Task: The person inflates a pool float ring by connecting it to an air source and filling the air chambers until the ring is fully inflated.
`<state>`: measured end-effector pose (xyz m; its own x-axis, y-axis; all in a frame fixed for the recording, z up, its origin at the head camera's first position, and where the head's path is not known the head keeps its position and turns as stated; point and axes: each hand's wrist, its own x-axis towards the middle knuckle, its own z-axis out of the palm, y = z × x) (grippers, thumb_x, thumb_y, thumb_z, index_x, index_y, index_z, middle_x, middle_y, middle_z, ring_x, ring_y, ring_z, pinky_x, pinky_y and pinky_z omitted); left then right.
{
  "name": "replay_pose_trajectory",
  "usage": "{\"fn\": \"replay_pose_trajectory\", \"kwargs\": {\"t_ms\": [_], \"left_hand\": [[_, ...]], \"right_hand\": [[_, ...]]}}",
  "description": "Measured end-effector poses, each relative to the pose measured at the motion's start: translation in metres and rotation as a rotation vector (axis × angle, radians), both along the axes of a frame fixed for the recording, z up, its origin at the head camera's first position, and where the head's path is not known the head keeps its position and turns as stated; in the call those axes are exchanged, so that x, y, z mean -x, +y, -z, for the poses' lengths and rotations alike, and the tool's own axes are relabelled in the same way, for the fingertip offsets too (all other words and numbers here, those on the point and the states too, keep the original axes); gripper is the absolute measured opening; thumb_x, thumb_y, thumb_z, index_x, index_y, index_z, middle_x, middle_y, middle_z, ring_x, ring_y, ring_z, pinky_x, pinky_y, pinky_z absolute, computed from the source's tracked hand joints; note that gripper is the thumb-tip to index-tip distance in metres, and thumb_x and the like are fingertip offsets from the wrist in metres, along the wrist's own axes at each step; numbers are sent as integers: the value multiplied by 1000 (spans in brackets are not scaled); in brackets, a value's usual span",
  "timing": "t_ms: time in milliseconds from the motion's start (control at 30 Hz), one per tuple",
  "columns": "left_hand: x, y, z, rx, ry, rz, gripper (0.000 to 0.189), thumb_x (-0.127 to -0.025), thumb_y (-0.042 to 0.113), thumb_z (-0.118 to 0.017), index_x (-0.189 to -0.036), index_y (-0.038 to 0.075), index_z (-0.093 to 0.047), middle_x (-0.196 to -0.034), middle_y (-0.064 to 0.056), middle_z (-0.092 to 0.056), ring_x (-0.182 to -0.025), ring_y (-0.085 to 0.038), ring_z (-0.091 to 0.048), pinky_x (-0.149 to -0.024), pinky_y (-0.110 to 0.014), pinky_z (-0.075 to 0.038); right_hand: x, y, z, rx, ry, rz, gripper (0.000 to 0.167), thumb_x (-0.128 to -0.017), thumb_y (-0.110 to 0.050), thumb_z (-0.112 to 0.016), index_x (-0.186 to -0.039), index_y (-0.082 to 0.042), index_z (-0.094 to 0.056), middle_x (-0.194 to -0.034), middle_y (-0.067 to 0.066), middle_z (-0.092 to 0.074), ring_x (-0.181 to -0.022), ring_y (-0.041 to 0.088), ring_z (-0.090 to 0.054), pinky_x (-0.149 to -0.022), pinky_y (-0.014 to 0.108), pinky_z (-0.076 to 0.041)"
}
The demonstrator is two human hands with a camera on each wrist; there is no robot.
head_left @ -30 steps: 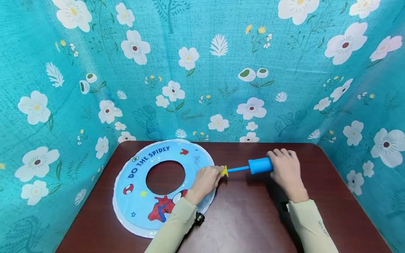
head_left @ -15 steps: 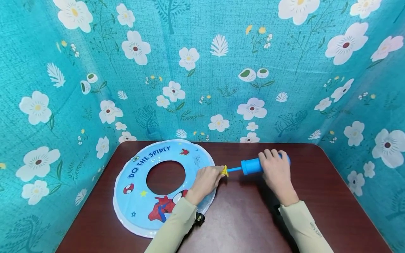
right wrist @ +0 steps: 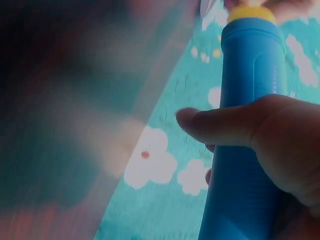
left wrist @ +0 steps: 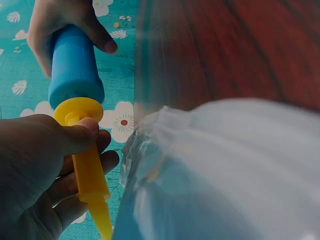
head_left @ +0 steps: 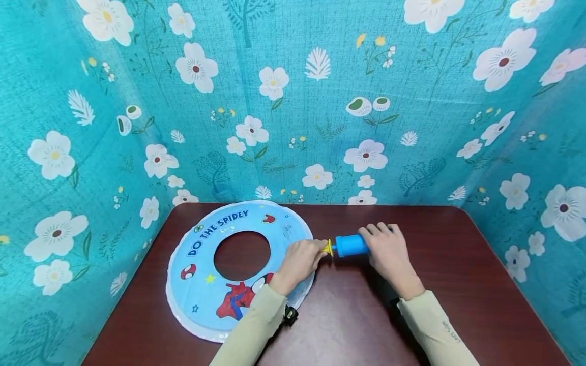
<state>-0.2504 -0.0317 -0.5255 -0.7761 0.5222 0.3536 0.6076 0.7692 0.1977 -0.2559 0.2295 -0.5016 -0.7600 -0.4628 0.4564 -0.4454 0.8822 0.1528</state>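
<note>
A hand pump with a blue barrel and a yellow nozzle end lies level between my two hands. My left hand pinches the yellow nozzle between thumb and fingers. Curled round the blue barrel, my right hand grips it from above. Only a short bit of blue rod shows between the yellow flange and the barrel. Beneath my left hand and forearm is a light blue swim ring with cartoon prints; the left wrist view shows its clear, crinkled edge beside the nozzle. Its valve cannot be made out.
The ring lies on the left part of a dark brown table. A teal flowered cloth hangs round the table's back and sides. A black strap device sits at my left wrist.
My right hand has moved left with the blue barrel, and the exposed rod has shortened to a stub. My left hand stays in place on the yellow end.
</note>
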Motion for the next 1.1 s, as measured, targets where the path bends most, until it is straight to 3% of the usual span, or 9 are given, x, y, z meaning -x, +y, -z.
{"fn": "replay_pose_trajectory", "kwargs": {"t_ms": [267,400,633,867,1100], "left_hand": [[2,-1,1,24,7,-16,11,-108,27,-66,-111,19,-74,-102,3,-80,-84,-17,-75,-67,-32,-60],[2,-1,1,21,5,-13,11,-108,27,-65,-108,19,-72,-101,4,-80,-83,-17,-75,-67,-32,-59],[2,-2,1,13,-8,-5,17,-108,26,-66,-119,17,-76,-104,2,-80,-83,-17,-75,-68,-30,-59],[1,0,0,-13,-6,25,11,-108,25,-67,-104,18,-73,-93,3,-77,-76,-15,-71,-62,-27,-53],[-1,2,-3,-11,-18,11,18,-108,26,-66,-120,16,-76,-100,2,-79,-80,-15,-72,-64,-28,-54]], "right_hand": [[6,53,-16,121,13,64,52,-60,7,-88,-109,-3,-72,-102,19,-73,-99,41,-62,-93,62,-45],[7,63,-20,138,39,81,52,-58,8,-88,-106,-2,-71,-101,20,-72,-99,42,-62,-94,64,-44],[8,36,-9,56,76,46,47,-64,7,-89,-105,0,-67,-101,21,-69,-96,41,-64,-92,65,-46],[0,-3,3,-34,59,24,39,-75,3,-88,-106,-2,-66,-101,18,-67,-95,36,-64,-92,60,-48],[2,-7,5,-17,49,5,43,-74,2,-88,-112,-5,-69,-105,15,-70,-98,35,-64,-94,58,-48]]}}
